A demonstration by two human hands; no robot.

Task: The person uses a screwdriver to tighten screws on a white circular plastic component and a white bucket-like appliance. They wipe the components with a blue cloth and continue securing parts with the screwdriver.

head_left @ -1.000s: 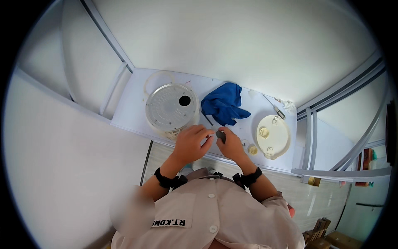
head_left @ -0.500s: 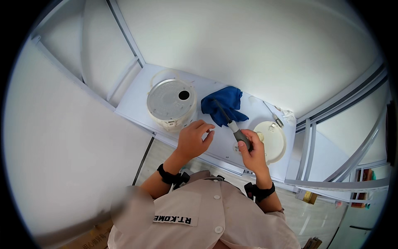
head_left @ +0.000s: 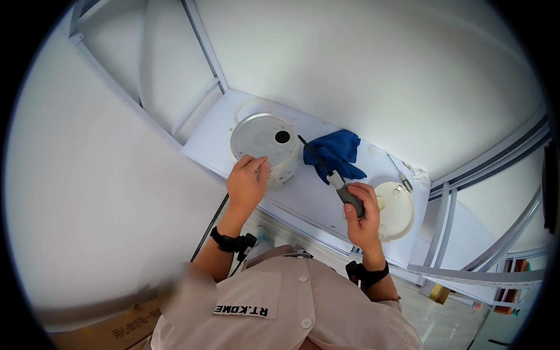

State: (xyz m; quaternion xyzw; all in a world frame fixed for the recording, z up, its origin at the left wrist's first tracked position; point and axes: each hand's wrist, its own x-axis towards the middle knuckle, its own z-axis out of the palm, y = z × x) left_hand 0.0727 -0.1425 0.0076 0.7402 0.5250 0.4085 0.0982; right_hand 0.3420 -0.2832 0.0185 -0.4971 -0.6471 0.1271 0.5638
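My right hand (head_left: 366, 214) is wrapped round the grey handle of a screwdriver (head_left: 336, 182). Its long dark shaft points up and left across a crumpled blue cloth (head_left: 344, 149). At the front left edge of a round white appliance (head_left: 286, 171) with a grey metal top is my left hand (head_left: 248, 181), thumb and fingertips pinched together. Whether something small is between them is too fine to make out. A black round opening (head_left: 282, 137) shows in the metal top. Right of my right hand lies a round cream lid (head_left: 395, 213).
All this stands on a narrow white table (head_left: 303, 201) against a white wall. A second screwdriver (head_left: 403, 179) lies behind the lid, near crumpled white paper (head_left: 421, 175). A pale ring (head_left: 248, 105) rests behind the appliance. Grey metal frames (head_left: 446, 216) rise at both ends.
My left hand has moved from in front of the appliance onto its front left edge, its fingers drawing together. The screwdriver stays in my right hand. The whole view has shifted slightly.
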